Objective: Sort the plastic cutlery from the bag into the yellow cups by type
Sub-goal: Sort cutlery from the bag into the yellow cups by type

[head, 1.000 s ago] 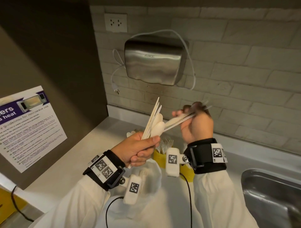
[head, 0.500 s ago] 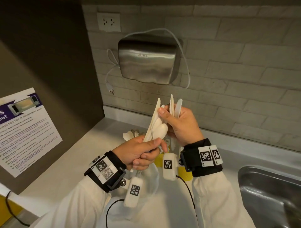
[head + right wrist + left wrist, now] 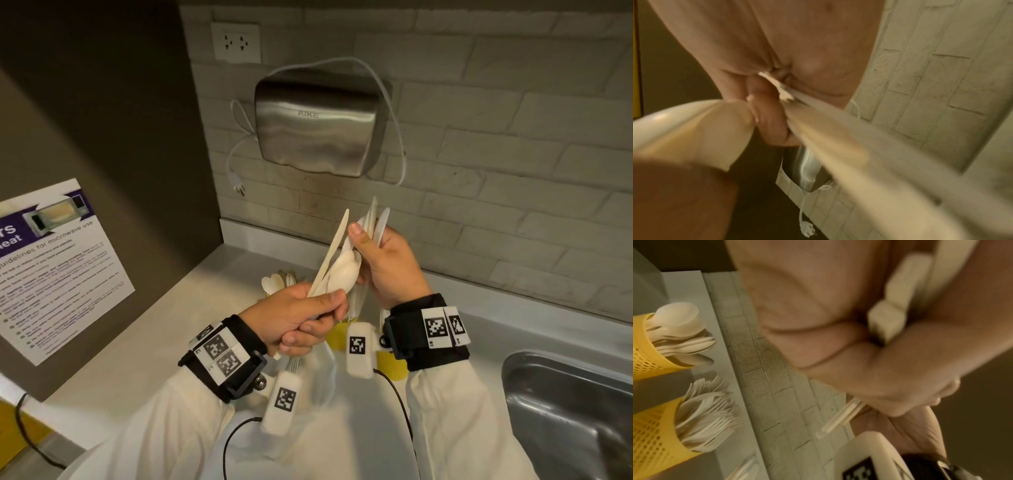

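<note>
- Middle of the head view: our left hand [image 3: 301,315] has its fingers curled tight round a bunch of white plastic cutlery [image 3: 337,270], handles down in the fist. A knife and a couple of spoon bowls fan upward out of it.
- Our right hand [image 3: 387,265] sits just right of that, thumb and fingers pinching a few knives [image 3: 375,219] upright. Its thumb touches the left bunch, so both grips are closed on cutlery and the two bundles meet.
- Left wrist view, left edge: two perforated yellow cups. The spoon cup [image 3: 647,353] is the upper one, packed with spoons; the fork cup [image 3: 655,434] below it is stuffed with forks. They stand just beside each other on the pale desk [image 3: 684,283], against the brick wall.
- In the head view the cups are mostly hidden behind our wrists, only yellow bits showing.
- The clear bag [image 3: 322,373] is a blurry shape under our left wrist; can't tell what's in it.
- Extras: a steel hand dryer [image 3: 318,126] on the wall up top, a sink [image 3: 565,411] lower right, a microwave poster [image 3: 58,270] at the left.
</note>
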